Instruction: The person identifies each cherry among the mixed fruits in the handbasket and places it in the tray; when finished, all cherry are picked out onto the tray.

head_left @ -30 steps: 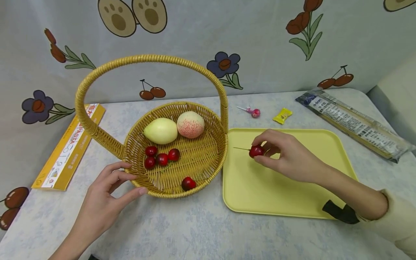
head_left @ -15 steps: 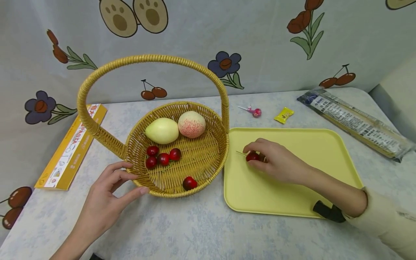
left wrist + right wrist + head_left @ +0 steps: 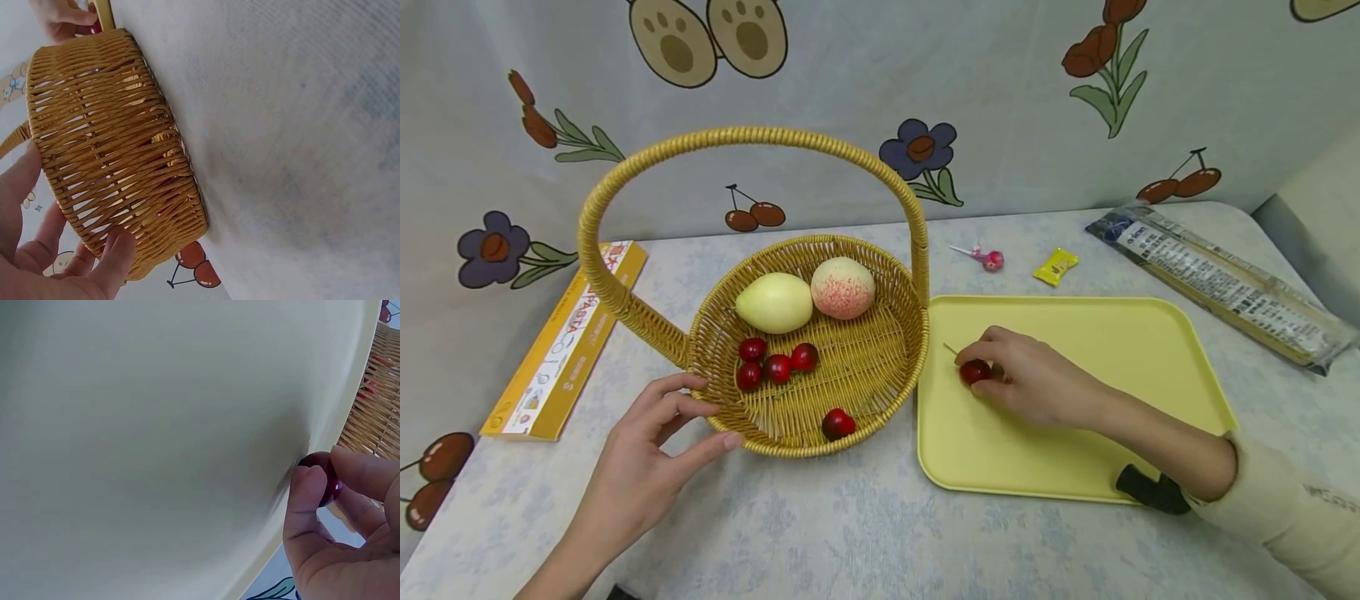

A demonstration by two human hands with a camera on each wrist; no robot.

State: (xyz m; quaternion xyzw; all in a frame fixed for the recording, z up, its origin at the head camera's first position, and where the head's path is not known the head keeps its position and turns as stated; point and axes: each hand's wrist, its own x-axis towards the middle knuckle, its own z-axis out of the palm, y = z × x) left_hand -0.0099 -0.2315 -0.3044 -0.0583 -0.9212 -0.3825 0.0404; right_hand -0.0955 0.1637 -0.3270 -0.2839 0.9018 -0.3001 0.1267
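In the head view my right hand [image 3: 1037,375] pinches a dark red cherry [image 3: 974,372] with a thin stem, low over the left part of the yellow tray [image 3: 1075,458]. The right wrist view shows the cherry [image 3: 326,469] between thumb and fingertips, right at the tray floor near its raised edge. My left hand [image 3: 643,454] holds the near-left rim of the woven basket [image 3: 808,451]; in the left wrist view its thumb lies against the outer weave. Inside the basket are a pale yellow-green pear [image 3: 773,303], a peach [image 3: 842,288] and several cherries [image 3: 778,367].
The basket's tall handle [image 3: 752,135] arches over it. Behind the tray lie a lollipop [image 3: 992,261] and a yellow wrapped candy [image 3: 1056,267]. A long clear packet [image 3: 1217,283] is at the back right, an orange pasta box [image 3: 561,350] at the left. A patterned cloth hangs behind.
My right hand has moved left and down toward me with the cherry, lowering it to the tray. My left hand stays on the basket rim.
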